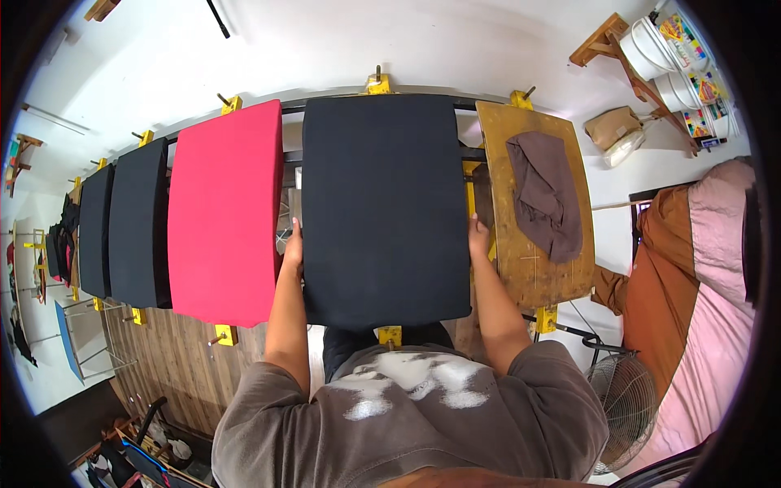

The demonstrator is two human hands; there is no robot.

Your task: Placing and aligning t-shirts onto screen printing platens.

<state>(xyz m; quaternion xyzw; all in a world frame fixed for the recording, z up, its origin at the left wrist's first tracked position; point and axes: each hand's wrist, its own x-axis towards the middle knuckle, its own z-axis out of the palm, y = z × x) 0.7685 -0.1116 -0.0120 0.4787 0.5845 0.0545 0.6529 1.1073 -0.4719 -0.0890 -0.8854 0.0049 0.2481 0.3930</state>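
In front of me, a black cloth is stretched smooth over a rectangular board, its near corners rounded. At its left edge, my left hand is closed on the side of the cloth, one digit pointing up and the other fingers hidden by the edge. My right hand grips the opposite side in the same way, most of its fingers out of sight. Whether the hands also hold the board beneath cannot be seen. To the left is a board covered in bright pink cloth.
A bare wooden board on the right carries a crumpled brown cloth. More black-covered boards stand in the row leftward, on yellow brackets. A floor fan is near my right elbow. White buckets sit on a wall shelf.
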